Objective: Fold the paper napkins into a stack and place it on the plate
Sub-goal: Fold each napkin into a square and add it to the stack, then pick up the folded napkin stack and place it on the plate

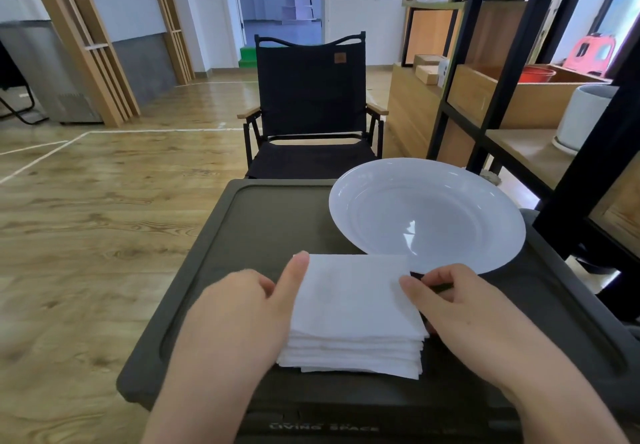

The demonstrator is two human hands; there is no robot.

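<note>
Stack of white paper napkins (353, 315) sits on the near half of a dark tray-top table (242, 235), square-ish, layers visible along the near edge, edges a bit uneven; its far right corner reaches the near rim of the plate, contact or overlap unclear. Left hand (239, 319) is at the stack's left side; thumb lies on the top sheet near the far left corner, other fingers hidden under or behind the stack, so it is pinching the napkins at that edge. Right hand (460, 305) is at the stack's right side; thumb tip presses on the top sheet's right edge, fingers curled beside and below; closed on the napkins from the right, though the underside contact is hidden. White plate (426, 215) rests on the far right part of the table, empty bowl showing window glare; its right rim hangs near the table's right edge. Napkins not on the plate yet. Black folding chair (310, 107) stands just beyond the table, facing the camera; wood floor (86, 218) left; black metal shelving (512, 62) on the right with a white cylinder pot (585, 114) on a shelf. Printed text on the table's near face reads "LIVING SPACE", blurred.
</note>
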